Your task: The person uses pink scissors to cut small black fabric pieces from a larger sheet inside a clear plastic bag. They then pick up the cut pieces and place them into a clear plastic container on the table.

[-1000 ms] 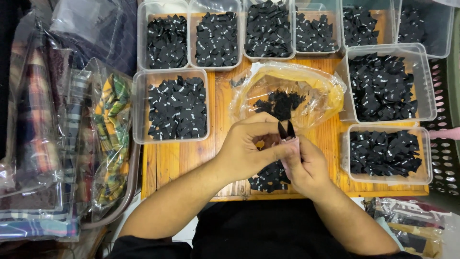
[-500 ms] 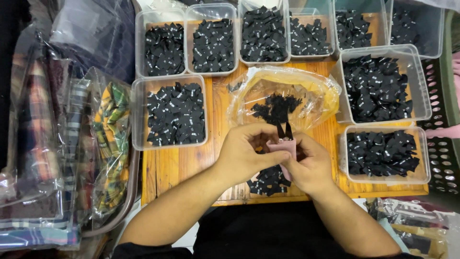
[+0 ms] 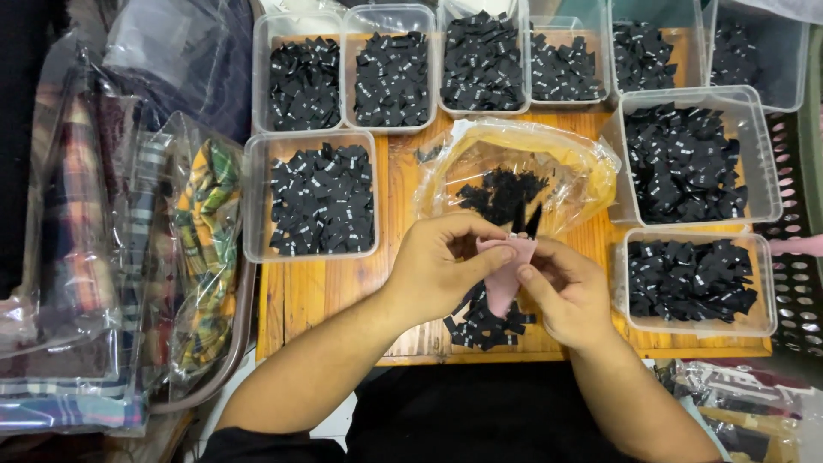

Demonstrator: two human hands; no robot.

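Observation:
My left hand (image 3: 441,266) and my right hand (image 3: 566,287) meet over a small wooden table (image 3: 343,296). Between their fingertips they pinch a small pink piece (image 3: 504,267) with two black label tabs (image 3: 525,221) sticking up from its top. Under the hands lies a loose pile of black labels (image 3: 484,326). Just behind the hands an open yellowish plastic bag (image 3: 531,171) holds more black labels.
Several clear plastic tubs full of black labels ring the table: one at the left (image 3: 313,197), a row at the back (image 3: 480,60), two at the right (image 3: 694,159). Bagged plaid fabrics (image 3: 129,257) are stacked at the left. A dark perforated basket (image 3: 797,283) stands at the far right.
The pink piece has come more into view between the fingers, and the hands have shifted slightly lower. The camera view has tilted a little.

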